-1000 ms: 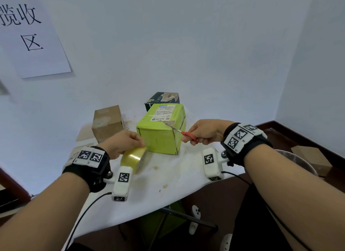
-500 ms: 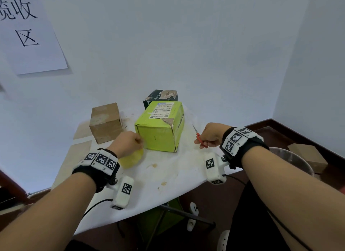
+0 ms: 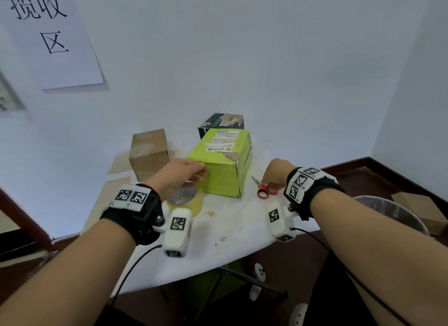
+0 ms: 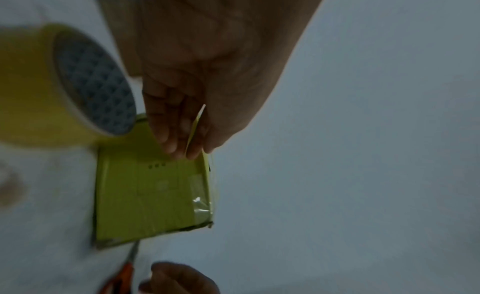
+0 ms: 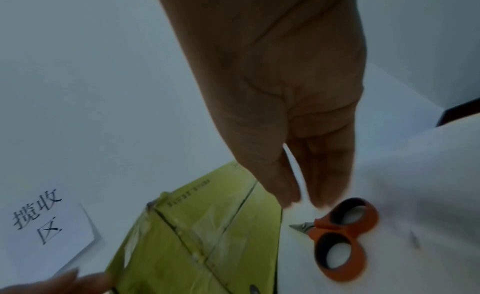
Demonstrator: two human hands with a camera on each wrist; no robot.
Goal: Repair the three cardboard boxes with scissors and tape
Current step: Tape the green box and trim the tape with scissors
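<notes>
A green box [image 3: 223,170] stands mid-table, its top front corner torn, with a brown box [image 3: 149,153] to its left and a dark box [image 3: 221,123] behind. My left hand [image 3: 192,174] is at the green box's front left top corner; in the left wrist view its fingers [image 4: 179,138] pinch a thin yellowish tape strip [image 4: 196,124] against the box [image 4: 153,196]. The yellow tape roll [image 3: 186,202] lies on the table just below that hand. Red-handled scissors [image 3: 263,189] lie right of the box. My right hand [image 5: 303,202] hovers over their handles [image 5: 340,237], fingers straight, holding nothing.
A white cloth [image 3: 237,219] covers the small table, with a few brown stains. The table's front edge is near my wrists. A grey metal bin [image 3: 392,214] and a cardboard box [image 3: 421,204] are on the floor at right. A paper sign [image 3: 48,34] hangs on the wall.
My left hand set the tape roll down and went to the green box's corner. My right hand drew the scissors away from the box, laid them on the table and let go.
</notes>
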